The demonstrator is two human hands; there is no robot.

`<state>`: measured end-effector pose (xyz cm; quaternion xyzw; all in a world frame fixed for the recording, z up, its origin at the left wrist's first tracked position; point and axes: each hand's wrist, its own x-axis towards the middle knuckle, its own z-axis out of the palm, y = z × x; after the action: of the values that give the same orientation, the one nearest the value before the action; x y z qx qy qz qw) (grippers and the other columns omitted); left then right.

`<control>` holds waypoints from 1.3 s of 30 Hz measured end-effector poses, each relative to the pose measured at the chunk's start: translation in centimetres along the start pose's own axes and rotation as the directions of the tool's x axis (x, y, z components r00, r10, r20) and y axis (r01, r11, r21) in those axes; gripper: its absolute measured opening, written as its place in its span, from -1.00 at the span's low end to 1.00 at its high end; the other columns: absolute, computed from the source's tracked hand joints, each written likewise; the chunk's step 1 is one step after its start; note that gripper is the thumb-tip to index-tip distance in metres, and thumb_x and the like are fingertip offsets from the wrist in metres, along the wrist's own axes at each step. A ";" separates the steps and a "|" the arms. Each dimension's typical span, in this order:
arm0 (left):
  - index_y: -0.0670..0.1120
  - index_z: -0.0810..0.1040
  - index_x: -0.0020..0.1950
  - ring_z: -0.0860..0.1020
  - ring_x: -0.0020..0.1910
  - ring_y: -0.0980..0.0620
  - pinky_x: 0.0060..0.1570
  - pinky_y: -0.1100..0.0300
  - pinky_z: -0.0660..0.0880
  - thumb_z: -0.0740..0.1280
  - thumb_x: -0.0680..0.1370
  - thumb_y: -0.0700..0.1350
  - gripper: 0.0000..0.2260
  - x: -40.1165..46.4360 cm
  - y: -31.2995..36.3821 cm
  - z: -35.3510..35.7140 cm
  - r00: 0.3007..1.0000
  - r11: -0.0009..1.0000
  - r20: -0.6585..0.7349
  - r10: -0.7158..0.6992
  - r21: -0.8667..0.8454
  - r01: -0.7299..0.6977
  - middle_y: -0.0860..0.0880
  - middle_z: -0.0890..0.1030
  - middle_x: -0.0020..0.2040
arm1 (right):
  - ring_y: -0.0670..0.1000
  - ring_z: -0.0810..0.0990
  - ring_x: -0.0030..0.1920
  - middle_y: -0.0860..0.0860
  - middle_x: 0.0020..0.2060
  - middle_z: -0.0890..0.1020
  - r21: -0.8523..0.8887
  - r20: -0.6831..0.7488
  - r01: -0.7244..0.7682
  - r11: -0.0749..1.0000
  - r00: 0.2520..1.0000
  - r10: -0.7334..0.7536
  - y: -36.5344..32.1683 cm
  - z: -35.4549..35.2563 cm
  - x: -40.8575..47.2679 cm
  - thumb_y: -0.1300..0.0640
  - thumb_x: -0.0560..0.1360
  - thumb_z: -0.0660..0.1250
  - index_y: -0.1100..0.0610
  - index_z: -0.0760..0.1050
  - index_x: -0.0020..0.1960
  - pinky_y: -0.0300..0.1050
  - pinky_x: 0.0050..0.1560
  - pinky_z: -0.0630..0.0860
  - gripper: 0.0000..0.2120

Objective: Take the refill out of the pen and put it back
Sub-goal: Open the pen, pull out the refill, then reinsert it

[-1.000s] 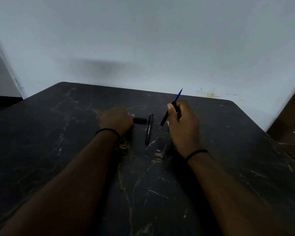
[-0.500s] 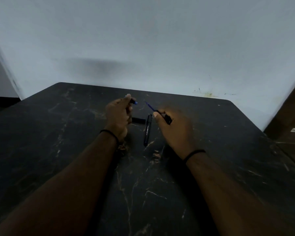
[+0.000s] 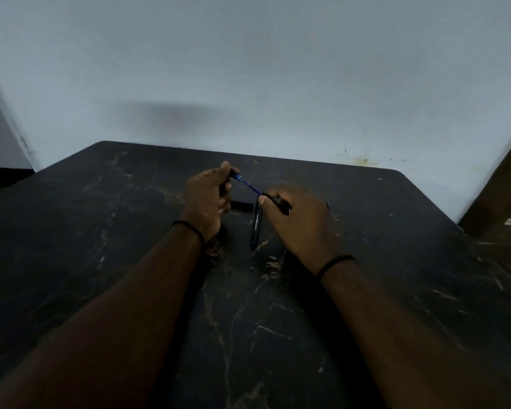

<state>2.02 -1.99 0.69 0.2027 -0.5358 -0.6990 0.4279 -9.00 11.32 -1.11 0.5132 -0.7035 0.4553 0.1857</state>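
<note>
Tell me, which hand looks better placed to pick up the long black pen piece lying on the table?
Probably the right hand: the long black pen piece lies just beside its fingers. But both hands are busy, the blue refill stretching between them, and the left hand sits farther off.

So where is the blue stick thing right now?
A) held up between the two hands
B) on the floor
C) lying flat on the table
A: the blue refill stretches in the air from the left hand to the right hand, above the table.
</note>
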 end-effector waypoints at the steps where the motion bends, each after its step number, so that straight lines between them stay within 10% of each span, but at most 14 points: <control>1: -0.15 0.58 -0.11 0.19 -0.59 0.14 -0.63 0.29 0.10 0.21 0.66 -0.07 -0.75 -0.1 0.1 0.0 1.000 1.000 0.003 0.003 0.008 -0.003 0.01 0.41 -0.40 | -0.14 0.52 -0.28 -0.12 -0.31 0.60 0.001 -0.008 0.005 1.000 1.000 -0.005 0.0 0.0 0.0 -0.16 0.50 0.27 -0.02 0.62 -0.14 -0.12 -0.25 0.51 -0.74; 14: -0.28 0.61 0.05 0.21 -0.57 0.13 -0.63 0.31 0.15 0.29 0.62 -0.05 -0.72 -0.9 -0.1 1.1 0.994 0.978 0.108 0.031 0.200 -0.053 -0.06 0.44 -0.37 | -0.02 0.55 -0.27 -0.07 -0.29 0.61 -0.005 0.009 -0.045 0.999 0.999 0.045 0.0 -0.1 -0.1 -0.05 0.54 0.32 -0.03 0.60 -0.12 -0.02 -0.21 0.53 -0.86; 22: -0.13 0.61 -0.19 0.23 -0.59 0.12 -0.62 0.33 0.15 0.40 0.55 -0.02 -0.79 -0.7 -0.5 1.3 0.993 0.980 0.111 0.028 0.191 -0.048 -0.05 0.47 -0.41 | -0.13 0.54 -0.24 -0.15 -0.26 0.56 0.048 -0.015 -0.107 0.993 0.994 0.108 -0.1 -0.3 -0.3 -0.07 0.50 0.39 -0.12 0.49 0.04 -0.08 -0.23 0.56 -0.84; 39: -0.04 0.68 -0.23 0.23 -0.60 0.13 -0.62 0.35 0.15 0.41 0.54 -0.01 -0.81 -0.2 -1.1 1.1 0.990 0.983 0.139 0.019 0.181 -0.045 -0.01 0.52 -0.42 | -0.05 0.48 -0.40 -0.07 -0.43 0.50 -0.016 -0.003 -0.109 0.994 0.994 0.109 0.7 0.4 -0.3 -0.12 0.58 0.21 0.01 0.50 -0.26 -0.11 -0.36 0.38 -0.68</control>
<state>0.88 -1.15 0.04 0.1844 -0.6291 -0.6520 0.3810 -9.44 11.18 -1.82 0.4720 -0.7341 0.4594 0.1653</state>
